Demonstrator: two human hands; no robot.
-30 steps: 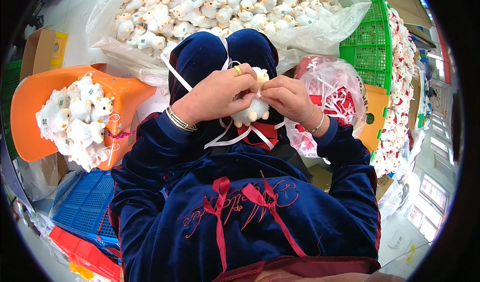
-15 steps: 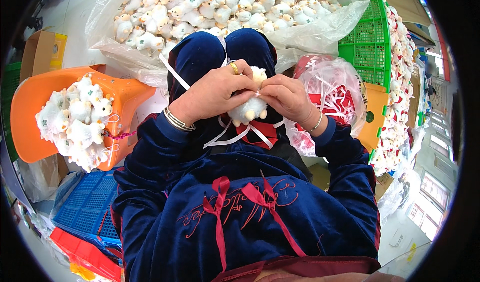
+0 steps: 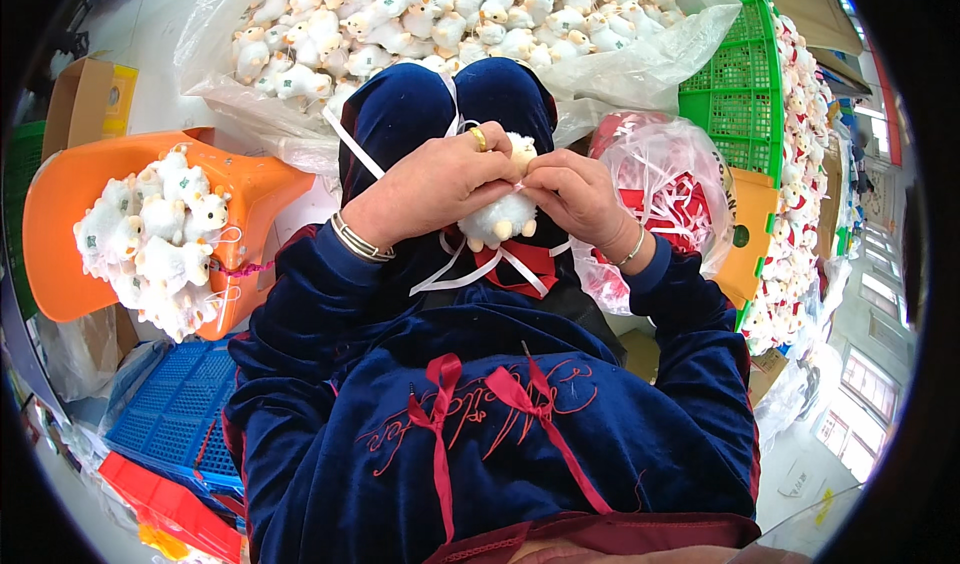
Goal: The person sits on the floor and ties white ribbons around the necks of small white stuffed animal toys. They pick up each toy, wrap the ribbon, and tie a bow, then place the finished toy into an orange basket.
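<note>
A small white plush sheep (image 3: pixel 497 220) lies belly up over my lap, its cream head away from me and its feet toward me. At its neck my left hand (image 3: pixel 440 184) and my right hand (image 3: pixel 580 196) meet, both with fingers pinched on a thin white ribbon. The fingertips hide most of that ribbon. Below the toy lies a piece of red cloth (image 3: pixel 520 276) with white ribbon ends (image 3: pixel 440 280) trailing out. Another white ribbon (image 3: pixel 352 144) crosses my left knee.
Beyond my knees, a clear plastic sheet (image 3: pixel 660 74) holds a heap of plush sheep (image 3: pixel 440 14). More sit on an orange chair (image 3: pixel 60 234) at left. At right are a bag of red cloth and ribbons (image 3: pixel 670 179) and a green crate (image 3: pixel 735 84). A blue crate (image 3: pixel 170 404) stands lower left.
Both hands stay pinched at the toy's neck, with only a very slight shift of the fingers. The whole view has moved by a few pixels.
</note>
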